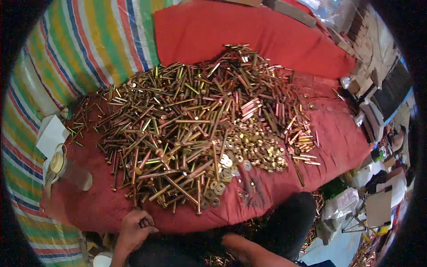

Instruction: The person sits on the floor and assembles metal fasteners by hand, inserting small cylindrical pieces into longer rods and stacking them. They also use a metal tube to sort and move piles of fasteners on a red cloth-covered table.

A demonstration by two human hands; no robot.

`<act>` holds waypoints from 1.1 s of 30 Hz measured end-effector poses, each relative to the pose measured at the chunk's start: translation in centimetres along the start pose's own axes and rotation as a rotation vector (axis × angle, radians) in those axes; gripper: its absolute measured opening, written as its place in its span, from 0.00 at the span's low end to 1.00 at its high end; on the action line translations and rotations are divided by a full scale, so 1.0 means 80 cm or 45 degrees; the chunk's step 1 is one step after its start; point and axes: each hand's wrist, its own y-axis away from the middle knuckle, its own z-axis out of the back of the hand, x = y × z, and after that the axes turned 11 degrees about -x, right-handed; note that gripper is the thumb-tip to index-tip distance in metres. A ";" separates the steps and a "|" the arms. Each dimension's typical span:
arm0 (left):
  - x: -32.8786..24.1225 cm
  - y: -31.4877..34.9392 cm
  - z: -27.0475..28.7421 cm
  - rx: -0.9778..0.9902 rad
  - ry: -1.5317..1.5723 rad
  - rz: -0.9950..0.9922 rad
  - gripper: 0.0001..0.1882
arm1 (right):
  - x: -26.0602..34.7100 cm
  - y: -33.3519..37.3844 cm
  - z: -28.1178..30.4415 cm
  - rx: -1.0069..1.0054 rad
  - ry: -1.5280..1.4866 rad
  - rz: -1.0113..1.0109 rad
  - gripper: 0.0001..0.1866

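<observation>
A large heap of brassy bolts (pixel 178 120) lies on a red cloth (pixel 329 138). Beside the bolts, on their near right, is a pile of small nuts (pixel 267 149), with several flat washers (pixel 218 187) along its left edge. My left hand (pixel 135 229) is at the cloth's near edge, just below the heap, its fingers curled; whatever may be in them is hidden. Low between my dark-clothed legs is my right hand (pixel 233 244), its fingers lost in shadow and against the dark cloth.
To the left stands a clear plastic jug (pixel 73 173) with a yellowish lid, near a white box (pixel 52 135). A striped tarp (pixel 89 40) rises behind on the left. Clear plastic bags (pixel 340 207) and a tan board (pixel 379 209) are at the right, with more loose bolts below the cloth.
</observation>
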 end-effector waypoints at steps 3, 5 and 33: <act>0.001 -0.001 0.001 -0.014 -0.068 -0.015 0.14 | 0.016 -0.011 -0.007 0.054 0.001 0.061 0.16; 0.000 0.000 0.002 -0.035 -0.152 -0.096 0.14 | 0.039 -0.022 -0.008 0.140 0.008 0.126 0.16; -0.141 0.026 -0.024 -0.467 -0.398 -0.627 0.07 | -0.244 0.106 0.387 -1.042 0.630 0.167 0.17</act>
